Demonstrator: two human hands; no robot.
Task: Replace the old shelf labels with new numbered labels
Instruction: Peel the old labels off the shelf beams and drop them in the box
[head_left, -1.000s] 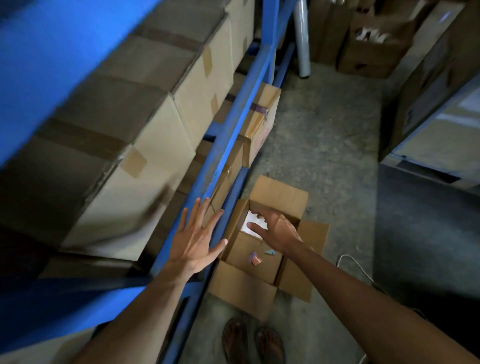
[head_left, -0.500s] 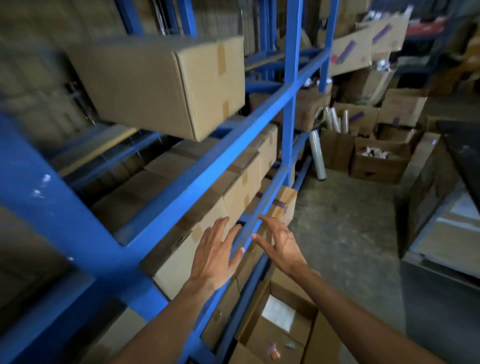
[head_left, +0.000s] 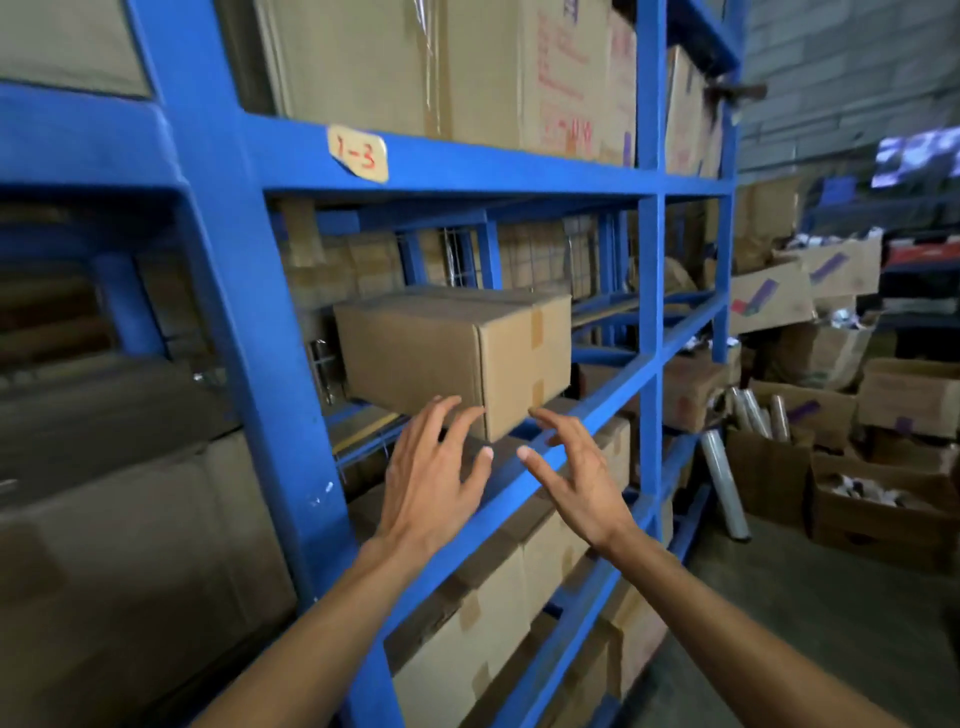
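Blue shelf rack (head_left: 483, 174) fills the frame from left to centre, stacked with cartons. One cardboard box (head_left: 452, 358) sits mid-frame on the middle level. Below it we hold up our left hand (head_left: 431, 483) and right hand (head_left: 576, 483), both empty, fingers spread, close together, touching nothing. Old label (head_left: 357, 153), handwritten "1-3", is stuck on the upper beam, upper centre-left. We judge this the approach step: next, reach up and peel that label. No new label visible.

- Left hand (head_left: 431, 483): bare, no glove, ring or watch; short, trimmed nails.
- Right hand (head_left: 576, 483): bare likewise.
- Both forearms uncovered, no sleeve showing to the frame's edge.
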